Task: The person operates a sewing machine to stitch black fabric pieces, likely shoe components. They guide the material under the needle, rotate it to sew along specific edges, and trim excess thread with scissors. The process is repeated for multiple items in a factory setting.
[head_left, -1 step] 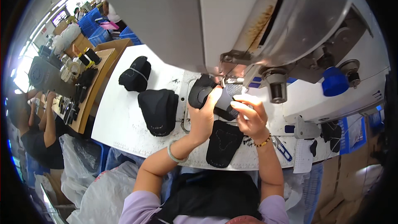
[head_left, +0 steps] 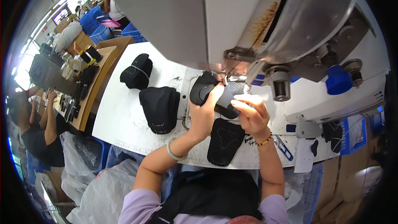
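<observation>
Under the needle area of a sewing machine (head_left: pixel 226 74), a black fabric piece with a grey panel (head_left: pixel 224 98) is held in both hands. My left hand (head_left: pixel 203 116) closes round its left part, thumb on top. At its right edge, my right hand (head_left: pixel 255 115) is closed in a pinch, fingertips against the fabric. What lies between those fingertips is partly hidden. Just below the hands lies a flat black fabric piece (head_left: pixel 225 143) with pale stitching. To the left rest a stack of black pieces (head_left: pixel 160 110) and a tied black bundle (head_left: pixel 137 72).
The white table (head_left: pixel 120 120) has a ruler strip along its near edge. Blue-handled thread snips (head_left: pixel 284 148) and a paper sheet (head_left: pixel 304 155) lie at the right. The machine head (head_left: pixel 166 16) overhangs the work. At far left, another person (head_left: pixel 39 137) sits beside a wooden bench (head_left: pixel 96 87).
The view has shifted slightly, so table items appear a little farther right and higher. Both hands keep their hold on the black piece, with hardly any other movement.
</observation>
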A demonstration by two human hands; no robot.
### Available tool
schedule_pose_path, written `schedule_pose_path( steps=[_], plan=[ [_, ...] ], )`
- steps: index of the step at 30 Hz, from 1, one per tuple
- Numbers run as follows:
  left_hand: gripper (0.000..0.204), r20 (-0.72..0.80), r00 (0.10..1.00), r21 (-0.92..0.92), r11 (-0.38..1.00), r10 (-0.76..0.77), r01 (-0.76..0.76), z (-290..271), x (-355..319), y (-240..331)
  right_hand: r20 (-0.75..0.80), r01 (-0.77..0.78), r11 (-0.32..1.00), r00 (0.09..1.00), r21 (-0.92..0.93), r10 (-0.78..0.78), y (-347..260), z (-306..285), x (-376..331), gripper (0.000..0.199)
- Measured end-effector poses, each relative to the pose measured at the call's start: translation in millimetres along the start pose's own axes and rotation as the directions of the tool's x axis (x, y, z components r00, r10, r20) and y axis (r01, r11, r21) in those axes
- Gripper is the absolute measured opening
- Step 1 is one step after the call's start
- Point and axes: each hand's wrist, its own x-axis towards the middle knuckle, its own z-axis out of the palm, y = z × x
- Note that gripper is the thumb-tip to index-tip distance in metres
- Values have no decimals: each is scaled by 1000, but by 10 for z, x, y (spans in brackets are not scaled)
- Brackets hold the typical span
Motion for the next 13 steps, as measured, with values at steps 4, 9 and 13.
schedule_pose_path(
  steps=[4, 9, 13],
  plan=[
    [12, 37, 870, -564, 709, -491, 424, -201, -137, -74, 14, 18, 998, 1000, -53, -17, -29, -27, 27, 32],
    [36, -101, 928, 275, 907, 359, -320, -440, -222, -356, 27, -1, 1000, 1000, -15, 1, -36, -61, 54, 29],
    [58, 253, 772, 341, 693, 584, -635, -412, -136, -279, 31, 58, 997, 998, -53, -57, -28, -71, 81, 34]
  ],
)
